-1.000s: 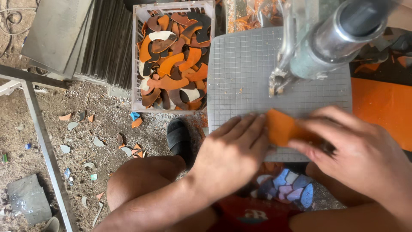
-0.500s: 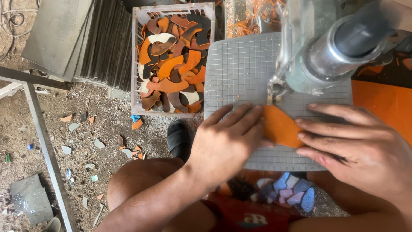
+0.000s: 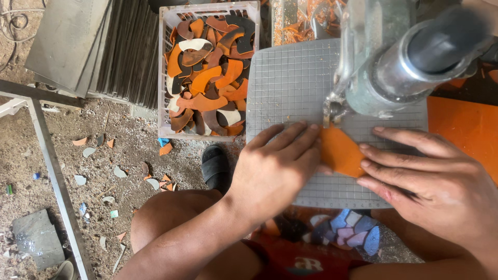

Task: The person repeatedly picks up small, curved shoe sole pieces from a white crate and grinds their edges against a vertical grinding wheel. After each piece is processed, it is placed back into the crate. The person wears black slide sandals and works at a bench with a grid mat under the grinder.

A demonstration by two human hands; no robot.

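An orange tile piece (image 3: 340,151) lies flat on a grey gridded work plate (image 3: 290,83), its upper tip right under the metal cutting head (image 3: 394,67) of a machine. My left hand (image 3: 275,166) presses its fingers against the piece's left edge. From the right, my right hand (image 3: 430,181) holds the piece with spread fingers on its right edge. Both hands rest on the plate.
A white plastic crate (image 3: 162,78) full of curved orange, brown and white tile pieces stands behind the plate on the left. Grey slabs (image 3: 67,41) lean at far left. Tile shards litter the dirt floor (image 3: 104,171). A metal frame bar (image 3: 52,171) crosses the left side.
The orange piece has been pushed up toward the cutting head. My right hand has opened from a grip over the piece to flat fingers along its edge.
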